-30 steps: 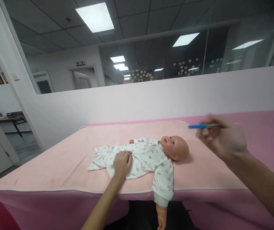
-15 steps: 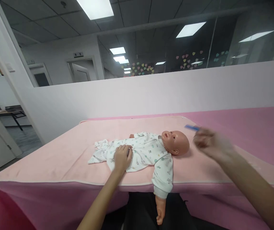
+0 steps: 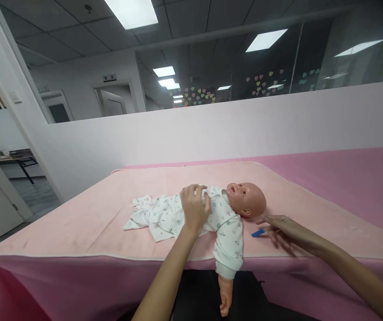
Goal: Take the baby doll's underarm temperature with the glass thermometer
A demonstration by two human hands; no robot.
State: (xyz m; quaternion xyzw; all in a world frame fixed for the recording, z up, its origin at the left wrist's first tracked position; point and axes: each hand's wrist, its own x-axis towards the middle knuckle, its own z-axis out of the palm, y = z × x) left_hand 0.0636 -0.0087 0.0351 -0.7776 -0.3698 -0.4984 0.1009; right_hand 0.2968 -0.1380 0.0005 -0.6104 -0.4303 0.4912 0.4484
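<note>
A baby doll (image 3: 248,198) in a white printed outfit (image 3: 168,218) lies on its back, head to the right. My left hand (image 3: 194,207) is over the doll's torso with its fingers loosely apart and nothing visible in it. Beside the doll's head, low over the blanket, my right hand (image 3: 280,229) has its fingers spread. A small blue strip-like object (image 3: 257,232) is at those fingertips, apparently on the blanket; part of it is hidden, and its kind is unclear. The doll's near arm (image 3: 225,294) hangs over the front edge.
A peach blanket (image 3: 87,214) with a pale border covers the pink-draped table (image 3: 362,191). Behind stands a white low wall (image 3: 211,133) with glass above it. My dark-clothed legs (image 3: 205,294) are beneath the front edge.
My left hand has moved right, from the doll's lower body to its torso. My right hand has come down with the blue object towards the blanket, and its fingers have opened.
</note>
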